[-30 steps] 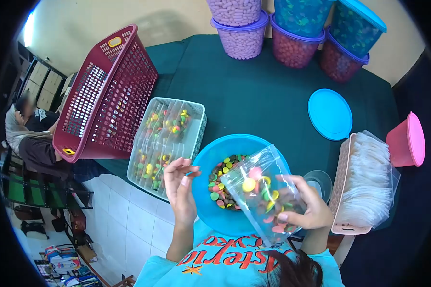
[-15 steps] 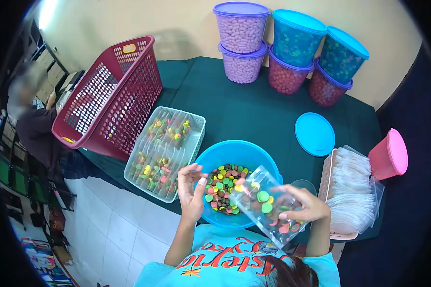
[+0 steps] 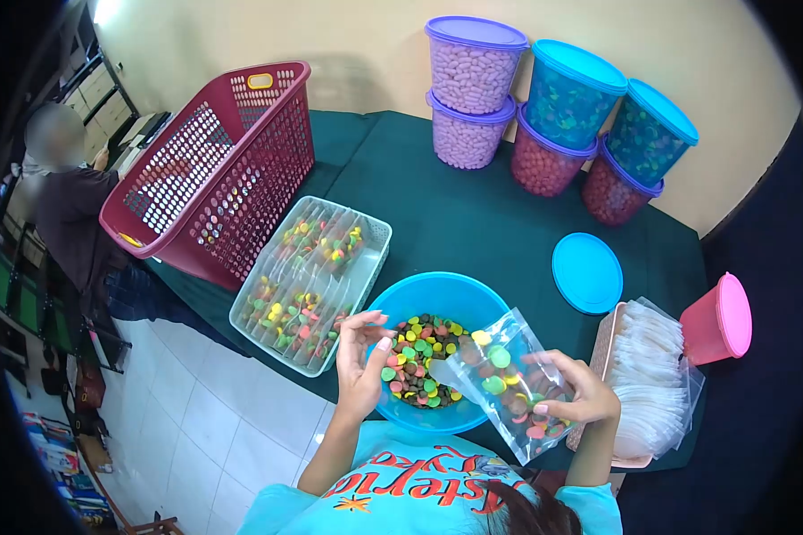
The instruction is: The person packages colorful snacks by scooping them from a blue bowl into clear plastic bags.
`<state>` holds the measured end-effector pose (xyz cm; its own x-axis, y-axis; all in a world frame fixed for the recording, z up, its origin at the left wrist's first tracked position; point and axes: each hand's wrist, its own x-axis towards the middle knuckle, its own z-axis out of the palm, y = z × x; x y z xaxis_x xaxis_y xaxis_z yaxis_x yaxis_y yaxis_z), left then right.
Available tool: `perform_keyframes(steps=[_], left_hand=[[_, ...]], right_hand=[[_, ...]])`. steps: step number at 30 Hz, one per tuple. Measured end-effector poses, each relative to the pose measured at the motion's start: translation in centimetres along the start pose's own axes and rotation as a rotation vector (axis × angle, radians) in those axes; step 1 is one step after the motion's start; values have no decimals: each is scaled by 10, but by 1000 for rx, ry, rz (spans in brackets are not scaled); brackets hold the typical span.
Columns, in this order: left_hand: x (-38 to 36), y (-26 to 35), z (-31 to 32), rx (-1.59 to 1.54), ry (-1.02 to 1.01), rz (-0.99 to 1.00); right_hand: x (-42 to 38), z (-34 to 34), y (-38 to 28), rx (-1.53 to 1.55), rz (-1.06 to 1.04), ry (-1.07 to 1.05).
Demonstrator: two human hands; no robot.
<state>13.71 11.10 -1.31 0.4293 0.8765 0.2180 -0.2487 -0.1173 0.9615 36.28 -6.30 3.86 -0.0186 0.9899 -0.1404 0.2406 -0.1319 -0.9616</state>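
Note:
My right hand [image 3: 582,392] grips a clear plastic bag [image 3: 515,392] with green, yellow, pink and brown button-shaped sweets inside. The bag hangs tilted over the right rim of a blue tub [image 3: 446,282]. Loose sweets [image 3: 419,352] of the same colours lie in the tub. Partly under the bag, a pale flat piece [image 3: 446,374] shows; its kind I cannot make out. Over the tub's left rim, my left hand [image 3: 361,366] is open, thumb and fingers apart, holding nothing.
A pale tray [image 3: 379,259] of filled bags stands left, beside a maroon laundry basket [image 3: 268,169]. On the right are a basket [image 3: 607,357] of clear bags [image 3: 651,374], a blue lid [image 3: 587,273] and a pink tub [image 3: 709,323]. Stacked tubs [image 3: 569,102] line the back. A person [image 3: 71,214] stands far left.
The camera view has shifted slightly, so most things appear lower. The bag has turned a little in my right hand, and the pale piece now shows beside it. My left hand stays open.

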Motion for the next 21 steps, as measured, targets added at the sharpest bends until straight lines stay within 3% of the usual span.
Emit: perform_keyframes(steps=[4,6,8,10,16,18,21], left_hand=[[1,9,5,17,-53,-1],[1,11,9,-145,-208,-3],[4,19,20,-213,-310,26],[5,25,33,-283,-319,43],[10,26,37,-128,-214,-36],[9,27,37,-160,-210,-96],[10,19,39,-190,-253,-114]], right_hand=[[1,11,-5,149,-69,16],[8,22,-3,70,-242,175],[21,42,-7,137,-263,272],[35,58,-7,149,-357,364],[63,78,-2,283,-313,396],[75,77,-2,455,-422,552],[82,74,-7,447,-395,651]])
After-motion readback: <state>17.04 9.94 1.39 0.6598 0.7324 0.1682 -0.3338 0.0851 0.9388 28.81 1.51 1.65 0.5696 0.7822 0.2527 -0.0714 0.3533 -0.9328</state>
